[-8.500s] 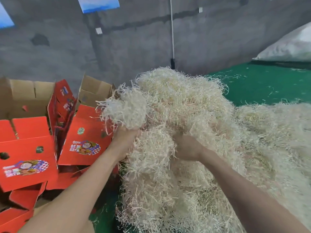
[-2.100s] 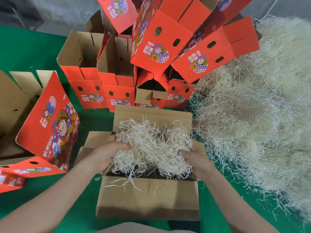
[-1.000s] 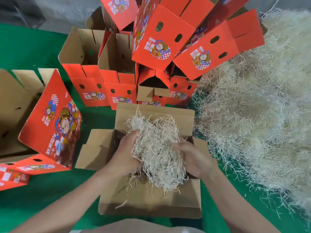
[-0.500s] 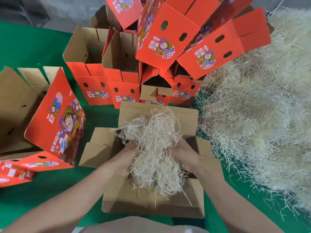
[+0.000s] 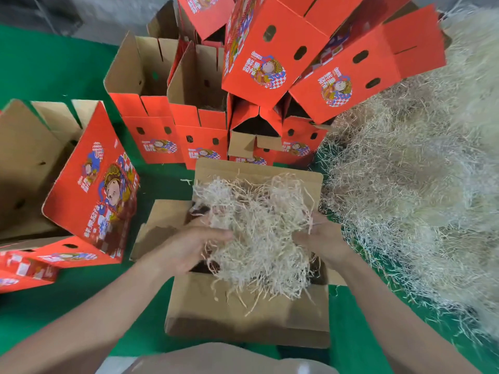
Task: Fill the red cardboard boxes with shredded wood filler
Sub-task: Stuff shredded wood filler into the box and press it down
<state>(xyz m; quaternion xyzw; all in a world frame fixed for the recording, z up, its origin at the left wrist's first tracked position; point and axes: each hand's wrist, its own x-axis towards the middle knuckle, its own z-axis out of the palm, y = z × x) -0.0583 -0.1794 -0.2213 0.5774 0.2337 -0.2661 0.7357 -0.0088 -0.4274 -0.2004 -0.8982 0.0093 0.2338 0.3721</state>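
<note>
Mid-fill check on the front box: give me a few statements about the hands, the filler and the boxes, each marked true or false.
1. The left hand and the right hand both touch the pale shredded wood filler in the open brown-lined cardboard box nearest the person. True.
2. That box's flaps are folded shut. False: they are spread open, and strands hang over the near flap.
3. The big loose heap of wood filler lies left of the box. False: it lies to its right.
4. Red printed cardboard boxes are piled beyond the open box. True.
</note>
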